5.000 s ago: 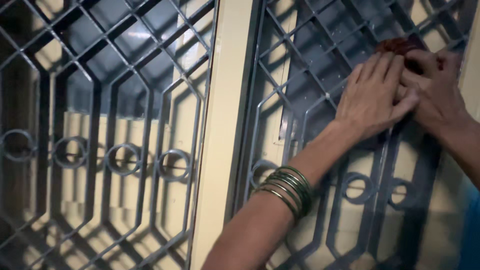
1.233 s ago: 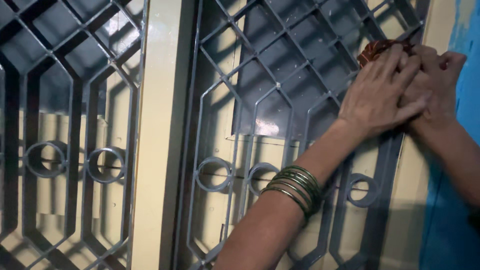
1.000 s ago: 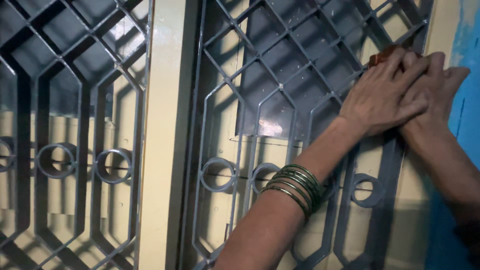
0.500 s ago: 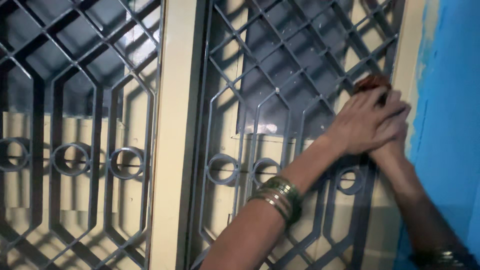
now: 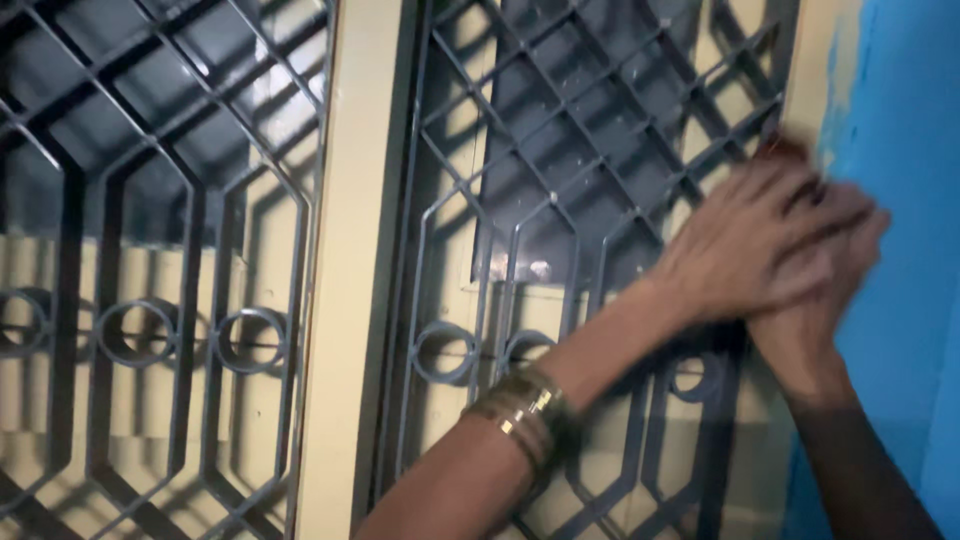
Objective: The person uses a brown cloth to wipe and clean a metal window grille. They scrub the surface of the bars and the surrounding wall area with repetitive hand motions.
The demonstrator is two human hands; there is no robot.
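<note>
Both hands at the right edge of the grey metal window grille (image 5: 560, 200), beside the blue wall (image 5: 900, 120). Left hand (image 5: 750, 250) lies flat over the right hand (image 5: 820, 300), fingers (image 5: 830, 205) pressed together, likely to add pressure. A reddish cloth (image 5: 783, 148) peeks out just above them, against the grille. Right fingers hidden; cannot tell their state. Bangles (image 5: 525, 415) on left wrist. Blurred.

Cream window post (image 5: 350, 300), blue wall (image 5: 900, 120), left grey metal grille (image 5: 150, 250).
</note>
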